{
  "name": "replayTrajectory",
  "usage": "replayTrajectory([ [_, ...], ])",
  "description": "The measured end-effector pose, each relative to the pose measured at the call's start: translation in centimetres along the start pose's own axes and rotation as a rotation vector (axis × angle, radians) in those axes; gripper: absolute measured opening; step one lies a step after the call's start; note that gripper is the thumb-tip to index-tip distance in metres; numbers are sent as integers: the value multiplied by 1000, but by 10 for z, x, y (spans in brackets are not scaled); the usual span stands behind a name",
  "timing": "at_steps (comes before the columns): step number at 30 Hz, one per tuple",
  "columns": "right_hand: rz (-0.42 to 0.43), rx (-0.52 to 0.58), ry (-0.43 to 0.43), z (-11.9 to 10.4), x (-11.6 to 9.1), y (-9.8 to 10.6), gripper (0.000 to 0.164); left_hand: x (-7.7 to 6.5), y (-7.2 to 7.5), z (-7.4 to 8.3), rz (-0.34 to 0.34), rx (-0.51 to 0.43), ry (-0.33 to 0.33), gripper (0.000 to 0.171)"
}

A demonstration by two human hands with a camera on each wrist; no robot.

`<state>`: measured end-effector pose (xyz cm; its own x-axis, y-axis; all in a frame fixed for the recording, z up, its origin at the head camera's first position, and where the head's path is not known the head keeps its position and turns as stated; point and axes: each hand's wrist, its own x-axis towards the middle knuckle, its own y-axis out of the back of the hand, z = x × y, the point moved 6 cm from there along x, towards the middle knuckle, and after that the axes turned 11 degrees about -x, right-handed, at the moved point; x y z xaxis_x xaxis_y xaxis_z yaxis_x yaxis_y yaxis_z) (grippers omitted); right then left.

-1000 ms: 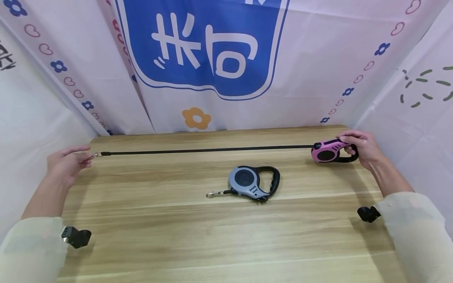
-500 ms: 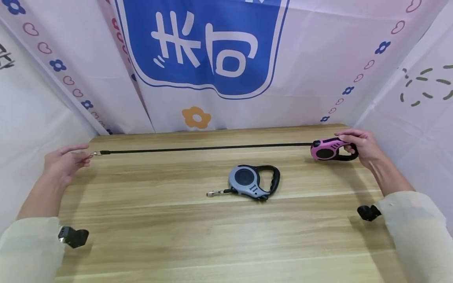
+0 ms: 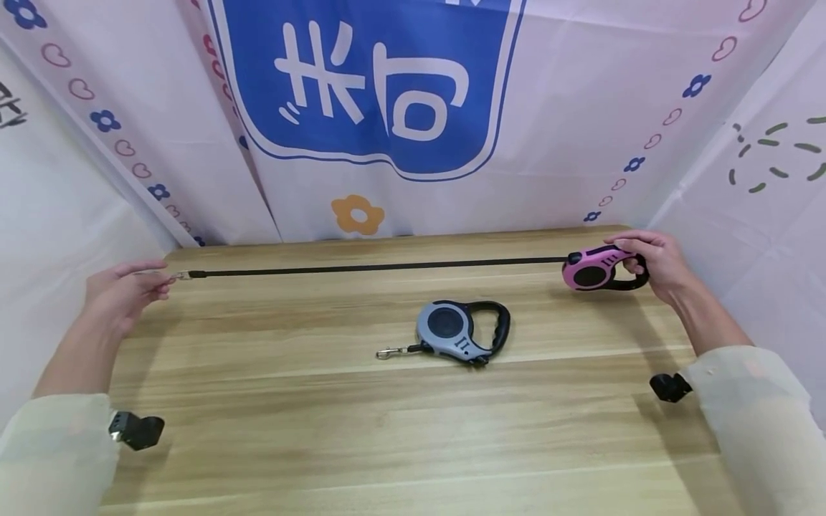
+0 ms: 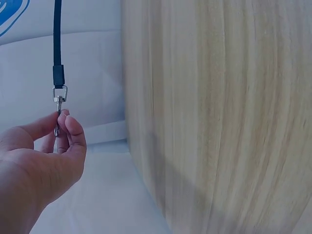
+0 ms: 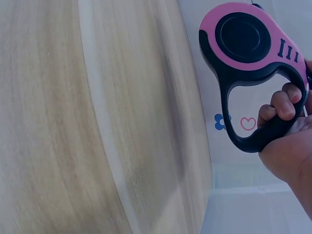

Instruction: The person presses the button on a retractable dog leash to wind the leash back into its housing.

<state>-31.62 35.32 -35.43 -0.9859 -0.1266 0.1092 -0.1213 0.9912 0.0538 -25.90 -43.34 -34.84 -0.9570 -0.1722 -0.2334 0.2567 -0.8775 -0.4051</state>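
Bright light, soft shadows on tabletop (image 3: 387, 437), bluish wrist views

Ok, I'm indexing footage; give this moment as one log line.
left grip: pinches metal clip; right grip: holds pink leash by handle; black strap: straight between them; gray leash: on table

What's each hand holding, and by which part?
Left hand pinches the metal clip of the black strap; right hand grips the pink leash reel by its black handle.

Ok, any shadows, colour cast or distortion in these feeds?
Head view: soft shadows at both sides of the table, faint sheen between them; left wrist: bluish cast, metal clip distinct; right wrist: bluish too, long dark shadow, pale stripe bows, probably lens distortion, pink reel crisp.
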Motion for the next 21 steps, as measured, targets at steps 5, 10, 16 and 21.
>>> replayTrajectory([
  [5, -18, 7, 18, -2, 0, -3, 33, 0, -4, -4, -43, -8, -4, 40],
  [10, -31, 39, 25, -1, 1, -5, 34, 0, -5, -4, -33, 5, 1, 39],
  [16, -31, 54, 51, -1, 1, -5, 36, -1, -6, -5, -37, 0, 11, 38],
  [21, -19, 43, 71, -3, 1, -6, 35, -1, -6, -8, -50, 32, 34, 37],
])
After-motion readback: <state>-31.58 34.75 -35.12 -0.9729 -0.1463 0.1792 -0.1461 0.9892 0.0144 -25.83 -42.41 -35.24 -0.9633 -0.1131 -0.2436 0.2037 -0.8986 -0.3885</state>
